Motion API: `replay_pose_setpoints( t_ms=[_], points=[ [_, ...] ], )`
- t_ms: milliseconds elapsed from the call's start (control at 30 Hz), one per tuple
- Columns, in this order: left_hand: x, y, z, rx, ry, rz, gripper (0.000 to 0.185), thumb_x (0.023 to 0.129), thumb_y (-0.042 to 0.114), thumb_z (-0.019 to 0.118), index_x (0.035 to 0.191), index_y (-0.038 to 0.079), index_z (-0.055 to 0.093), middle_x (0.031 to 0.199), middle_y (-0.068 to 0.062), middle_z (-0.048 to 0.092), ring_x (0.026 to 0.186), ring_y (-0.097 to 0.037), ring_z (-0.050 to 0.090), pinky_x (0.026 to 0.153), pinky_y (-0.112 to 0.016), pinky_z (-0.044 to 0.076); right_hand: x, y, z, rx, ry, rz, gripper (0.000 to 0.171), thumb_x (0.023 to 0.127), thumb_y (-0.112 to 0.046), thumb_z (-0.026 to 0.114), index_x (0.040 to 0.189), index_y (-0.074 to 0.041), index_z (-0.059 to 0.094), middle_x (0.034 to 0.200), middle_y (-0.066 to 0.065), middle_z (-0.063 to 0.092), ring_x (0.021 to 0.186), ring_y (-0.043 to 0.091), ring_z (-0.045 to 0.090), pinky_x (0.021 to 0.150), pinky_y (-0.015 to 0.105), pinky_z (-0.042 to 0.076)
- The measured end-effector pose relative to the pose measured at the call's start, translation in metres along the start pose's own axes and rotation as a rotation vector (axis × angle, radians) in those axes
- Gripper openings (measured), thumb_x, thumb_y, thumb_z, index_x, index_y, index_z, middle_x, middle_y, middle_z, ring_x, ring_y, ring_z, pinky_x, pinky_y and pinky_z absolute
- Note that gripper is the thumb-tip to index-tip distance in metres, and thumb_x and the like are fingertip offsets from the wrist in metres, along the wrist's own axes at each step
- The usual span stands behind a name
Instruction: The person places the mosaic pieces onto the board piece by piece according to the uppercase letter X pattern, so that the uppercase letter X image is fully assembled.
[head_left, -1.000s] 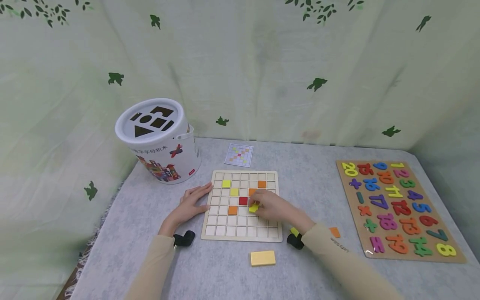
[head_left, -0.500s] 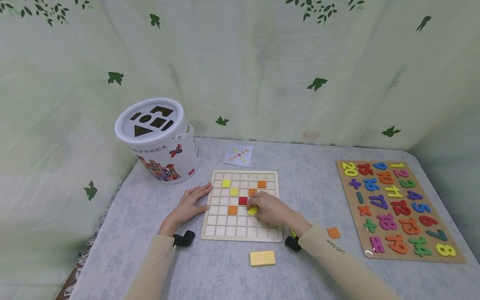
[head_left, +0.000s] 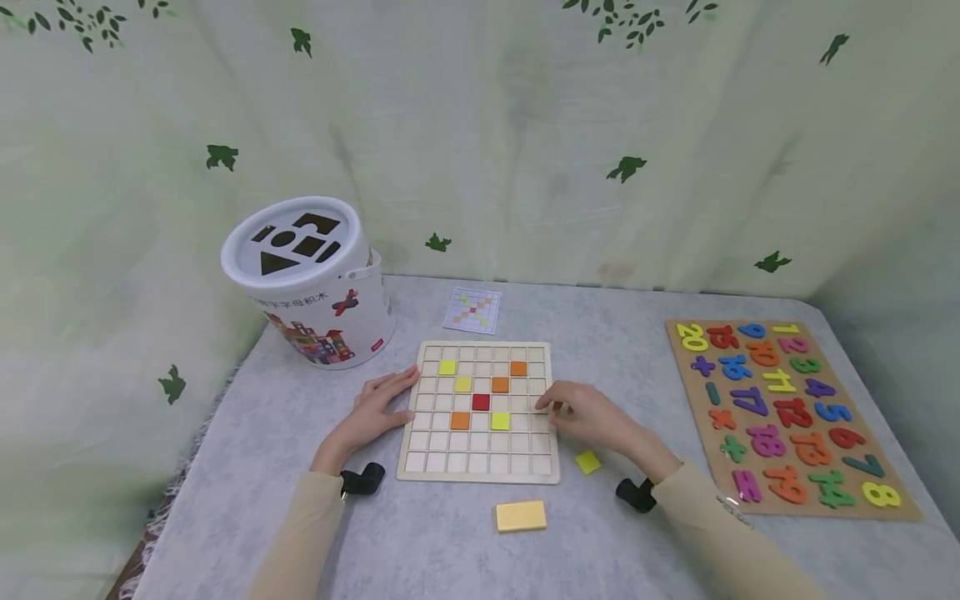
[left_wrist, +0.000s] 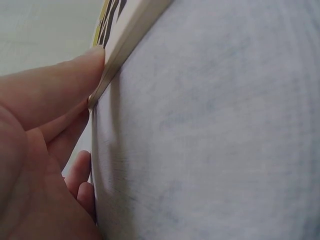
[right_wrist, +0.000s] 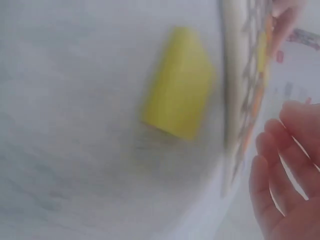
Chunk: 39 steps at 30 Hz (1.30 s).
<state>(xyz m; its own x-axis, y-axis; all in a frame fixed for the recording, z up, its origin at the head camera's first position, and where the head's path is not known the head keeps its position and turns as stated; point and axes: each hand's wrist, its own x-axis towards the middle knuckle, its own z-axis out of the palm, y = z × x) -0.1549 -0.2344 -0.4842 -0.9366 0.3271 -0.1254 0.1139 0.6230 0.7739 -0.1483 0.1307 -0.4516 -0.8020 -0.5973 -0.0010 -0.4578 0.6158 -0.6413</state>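
Wooden grid board (head_left: 480, 467), flat on a grey-clothed worktop (head_left: 420, 550), carrying yellow squares at upper left, an orange square at upper right, a second orange just below it, a red square (head_left: 481, 402) at centre, and an orange and a yellow square (head_left: 500, 421) in the row beneath. Left hand (head_left: 372, 414): fingers (left_wrist: 60, 95) straight, pressed flat against the board's left edge, holding nothing. Right hand (head_left: 592, 417): at the board's right edge, fingers loosely curled; a small orange speck shows at the fingertips, but whether a piece is pinched there cannot be told. Loose yellow square tile (head_left: 588, 462) on the cloth just beside the board's lower right corner, near the right hand; yellow oblong block (head_left: 521, 516) in front of the board. Pattern card (head_left: 472, 310) behind the board; white shape-sorter bucket (head_left: 307, 283) at left; number puzzle board (head_left: 780, 417) at right. Risk, judged: a sleeve dragged across the board could dislodge seated squares; a nudge from the wrist could send the loose tile skidding over the cloth.
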Motion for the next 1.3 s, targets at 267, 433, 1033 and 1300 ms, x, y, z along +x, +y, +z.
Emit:
replay_pose_setpoints(
  t_ms=[267,433,1033,1300],
  points=[
    [0.001,-0.002,-0.001,-0.004,-0.002,0.008,0.066,0.091,0.017,0.066,0.149,0.01,0.035,0.157,-0.001,0.023,0.137,-0.033,0.009,0.1,-0.058,0.008,0.004,-0.007,0.018,-0.039,-0.11,-0.113,0.03,0.087,-0.003,0.064,0.116,-0.007,0.066,0.12,0.001,0.061,0.107,0.016,0.055,0.09,0.033,0.045],
    [0.002,-0.002,-0.001,0.002,0.001,0.013,0.066,0.091,0.017,0.066,0.149,0.01,0.035,0.157,-0.002,0.023,0.137,-0.033,0.009,0.1,-0.058,0.008,0.011,-0.015,0.024,-0.123,-0.109,-0.154,0.031,0.087,-0.004,0.065,0.117,-0.007,0.067,0.12,0.0,0.06,0.114,0.018,0.053,0.094,0.033,0.043],
    [0.0,-0.002,0.0,0.005,0.001,0.02,0.066,0.091,0.016,0.066,0.148,0.007,0.035,0.157,-0.006,0.023,0.138,-0.036,0.008,0.1,-0.059,0.006,-0.08,0.028,-0.028,0.004,0.111,0.072,0.027,0.083,0.001,0.071,0.109,-0.006,0.065,0.105,0.004,0.064,0.093,0.024,0.059,0.075,0.036,0.05],
    [-0.001,-0.004,-0.001,0.002,0.004,0.026,0.066,0.09,0.016,0.065,0.148,0.006,0.035,0.157,-0.007,0.023,0.137,-0.036,0.008,0.099,-0.059,0.008,-0.121,0.054,-0.037,-0.02,0.055,0.186,0.029,0.079,0.0,0.073,0.106,-0.009,0.067,0.103,-0.002,0.063,0.094,0.021,0.059,0.078,0.037,0.05]
  ],
)
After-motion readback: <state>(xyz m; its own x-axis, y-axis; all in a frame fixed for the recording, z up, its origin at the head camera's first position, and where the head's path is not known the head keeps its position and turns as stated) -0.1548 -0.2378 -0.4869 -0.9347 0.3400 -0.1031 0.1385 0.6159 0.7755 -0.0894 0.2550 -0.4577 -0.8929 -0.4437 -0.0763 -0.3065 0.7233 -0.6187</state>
